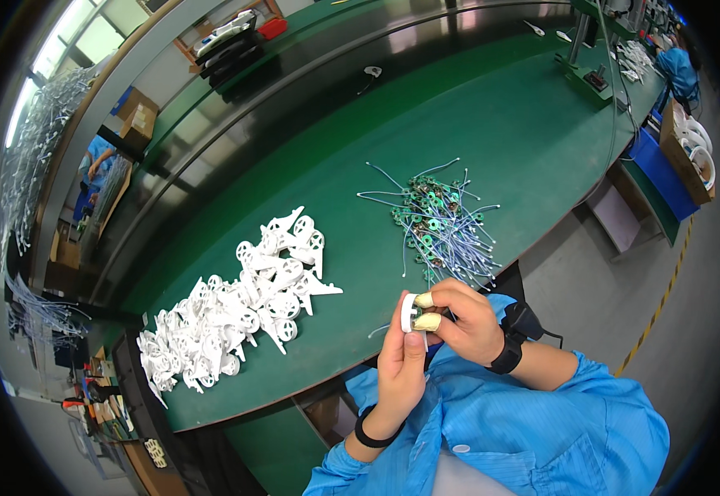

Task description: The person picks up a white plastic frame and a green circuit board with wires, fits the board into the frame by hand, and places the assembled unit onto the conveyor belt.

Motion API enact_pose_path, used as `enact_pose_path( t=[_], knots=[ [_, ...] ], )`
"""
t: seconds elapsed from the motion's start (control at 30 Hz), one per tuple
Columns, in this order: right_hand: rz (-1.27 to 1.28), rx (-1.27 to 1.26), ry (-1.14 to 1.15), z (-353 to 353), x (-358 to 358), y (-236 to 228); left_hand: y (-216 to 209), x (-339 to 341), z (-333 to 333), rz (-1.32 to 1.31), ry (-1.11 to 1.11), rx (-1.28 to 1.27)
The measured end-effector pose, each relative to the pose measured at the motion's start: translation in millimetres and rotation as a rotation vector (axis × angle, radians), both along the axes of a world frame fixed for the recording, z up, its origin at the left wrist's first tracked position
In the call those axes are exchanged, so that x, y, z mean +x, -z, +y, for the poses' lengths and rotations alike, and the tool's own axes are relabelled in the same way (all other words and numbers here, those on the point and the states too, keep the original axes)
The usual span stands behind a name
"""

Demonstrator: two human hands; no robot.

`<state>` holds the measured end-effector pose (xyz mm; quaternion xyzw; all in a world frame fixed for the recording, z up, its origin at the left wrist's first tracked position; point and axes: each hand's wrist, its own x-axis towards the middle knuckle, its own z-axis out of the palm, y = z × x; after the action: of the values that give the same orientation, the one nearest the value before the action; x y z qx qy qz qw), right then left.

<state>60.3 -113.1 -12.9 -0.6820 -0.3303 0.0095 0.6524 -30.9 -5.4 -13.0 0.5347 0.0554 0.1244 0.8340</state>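
In front of my blue jacket, my left hand is closed around a white plastic part with a round end. My right hand meets it from the other side, thumb and forefinger capped in pale yellow finger cots. Between those fingertips a bit of a small green circuit board shows, against the white part; its seating is too small to tell. A thin wire pokes out beside my left hand. Just beyond lies a heap of round green boards with wires. Farther left spreads a pile of white plastic parts.
The green worktable curves across, its near edge close to my body. A metal stand rises at the far right. A blue bin and a carton of white parts sit beyond the right edge. Another person sits farther back.
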Motion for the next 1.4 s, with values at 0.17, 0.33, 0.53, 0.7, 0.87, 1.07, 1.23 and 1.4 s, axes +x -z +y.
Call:
enact_pose_path(
  t=[0.17, 0.33, 0.53, 0.7, 0.87, 1.07, 1.23, 1.4],
  knots=[
    [-0.196, -0.012, 0.069, 2, 3, 5, -1, 0, 3, 0.038, 0.042, -0.001],
    [0.253, 0.076, -0.098, 2, -9, -10, 0, 1, 6, 0.056, -0.003, 0.022],
    [0.309, 0.081, -0.209, 2, 1, -1, -7, -1, 7, 0.095, -0.02, 0.058],
    [0.01, -0.029, -0.072, 4, 2, -1, -3, -2, 7, 0.104, -0.027, 0.18],
    [-0.433, -0.156, 0.108, 10, 1, -7, 4, -3, 10, 0.104, -0.128, 0.604],
    [-0.372, -0.146, 0.095, 18, -2, -8, 0, 1, 8, 0.085, -0.227, 0.87],
    [-0.242, -0.177, -0.02, 18, 0, -6, 8, 2, 9, 0.061, -0.243, 0.804],
    [-0.106, -0.154, -0.063, 19, 2, -24, -13, 1, 22, 0.203, -0.033, -0.129]
  ],
)
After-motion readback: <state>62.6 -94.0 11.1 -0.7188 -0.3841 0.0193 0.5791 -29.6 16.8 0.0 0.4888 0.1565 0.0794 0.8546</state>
